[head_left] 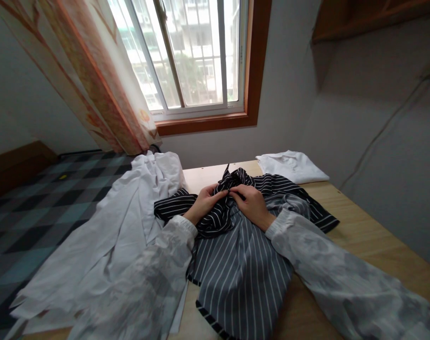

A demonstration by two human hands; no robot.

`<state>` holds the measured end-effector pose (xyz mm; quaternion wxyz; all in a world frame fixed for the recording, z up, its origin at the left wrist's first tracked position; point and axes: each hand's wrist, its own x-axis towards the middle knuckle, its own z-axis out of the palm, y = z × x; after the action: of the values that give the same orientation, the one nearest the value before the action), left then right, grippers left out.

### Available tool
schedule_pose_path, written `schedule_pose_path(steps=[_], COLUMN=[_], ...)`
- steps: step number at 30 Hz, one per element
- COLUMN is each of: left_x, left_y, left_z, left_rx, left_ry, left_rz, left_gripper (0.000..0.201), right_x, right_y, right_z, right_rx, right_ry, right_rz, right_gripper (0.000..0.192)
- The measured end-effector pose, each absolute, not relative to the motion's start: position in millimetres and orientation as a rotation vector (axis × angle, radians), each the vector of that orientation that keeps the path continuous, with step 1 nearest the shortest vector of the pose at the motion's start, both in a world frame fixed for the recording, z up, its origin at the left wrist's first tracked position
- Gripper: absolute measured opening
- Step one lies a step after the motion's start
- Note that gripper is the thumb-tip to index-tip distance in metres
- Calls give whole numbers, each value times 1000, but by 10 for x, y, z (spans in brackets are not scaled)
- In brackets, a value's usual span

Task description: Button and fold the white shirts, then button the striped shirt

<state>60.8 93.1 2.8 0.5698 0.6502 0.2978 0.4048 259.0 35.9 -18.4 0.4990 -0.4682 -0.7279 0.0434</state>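
A black shirt with white stripes lies spread on the wooden table, its greyer inner side showing toward me. My left hand pinches the bunched cloth near the shirt's top. Close beside it, my right hand grips the same gathered part, thumb and fingers together. The two hands nearly meet there, and the exact bit of cloth between the fingertips is too small to make out. One sleeve sticks out to the left under my left wrist; the other side fans out to the right.
Several white garments are heaped at the left, reaching over the table's edge onto a checked bed. A folded white garment lies at the table's back right corner. A window and a curtain are behind.
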Motion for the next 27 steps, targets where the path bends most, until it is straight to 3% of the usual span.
schedule_pose_path(steps=[16,27], left_x=[642,624], left_y=[957,919], left_z=[-29,35], left_rx=[1564,1427], left_ry=[713,656], left_rz=[941,964], left_gripper=[42,43], right_x=[2593,2620], right_y=[389,465], right_z=[-171,-189], right_rx=[-1005,-986], right_ry=[-1635,-1570], right_rz=[367,643], right_gripper=[12,24])
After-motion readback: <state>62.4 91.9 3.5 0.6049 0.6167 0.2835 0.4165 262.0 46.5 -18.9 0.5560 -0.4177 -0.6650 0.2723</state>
